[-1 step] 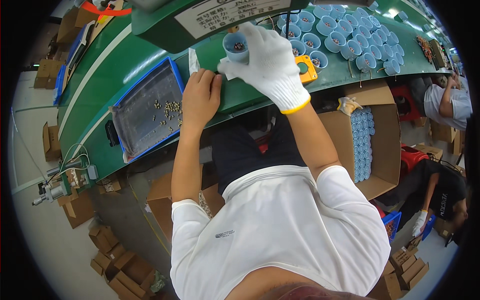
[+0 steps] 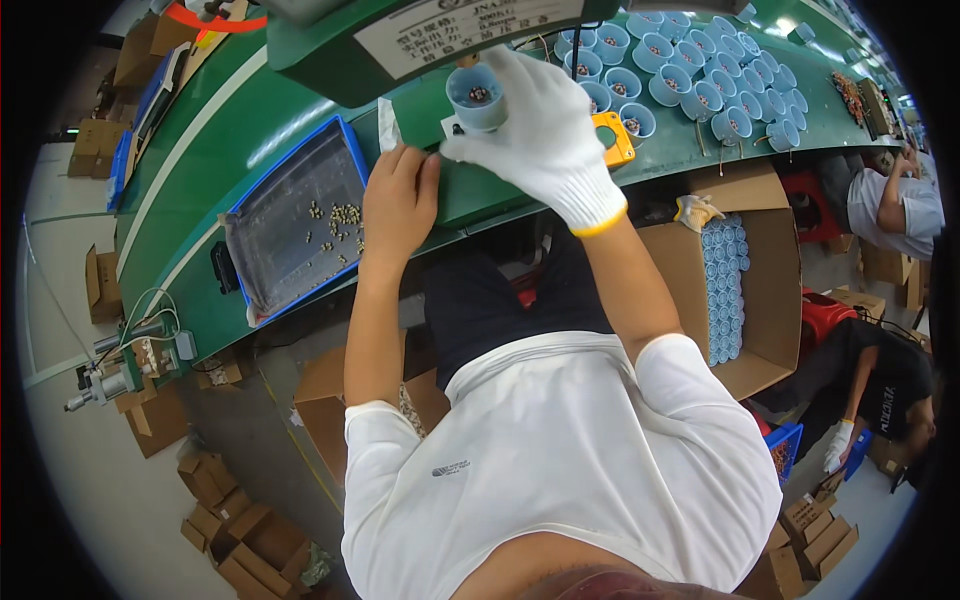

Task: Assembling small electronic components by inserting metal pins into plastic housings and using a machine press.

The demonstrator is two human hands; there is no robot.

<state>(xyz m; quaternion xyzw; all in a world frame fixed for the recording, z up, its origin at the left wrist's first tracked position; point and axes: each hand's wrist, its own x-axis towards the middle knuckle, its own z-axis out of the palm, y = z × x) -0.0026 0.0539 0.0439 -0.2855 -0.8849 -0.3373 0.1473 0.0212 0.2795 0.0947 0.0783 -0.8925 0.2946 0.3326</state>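
Note:
My right hand (image 2: 545, 125) wears a white knitted glove with a yellow cuff edge. Its fingers lie along the right side of a light blue cup (image 2: 476, 112), and its thumb reaches past the cup's near side. Small metallic pieces sit inside this cup, which stands under the head of a green press (image 2: 330, 60). Bare and curled, my left hand (image 2: 398, 195) rests by the near edge of the press base, between the cup and a blue-rimmed tray (image 2: 270, 225). Its fingertips are hidden, so anything in them cannot be made out.
Many light blue cups (image 2: 722, 88) with small pieces inside cover the bench at right. A yellow switch box (image 2: 615, 140) is beside my right wrist. Small brass-coloured parts (image 2: 345, 215) lie in the tray. An open carton (image 2: 765, 290) holds stacked cups. Co-workers sit at far right.
My gloved thumb has drawn slightly right, and a small dark spot shows on the white patch beside it. My left hand has shifted a little left and down.

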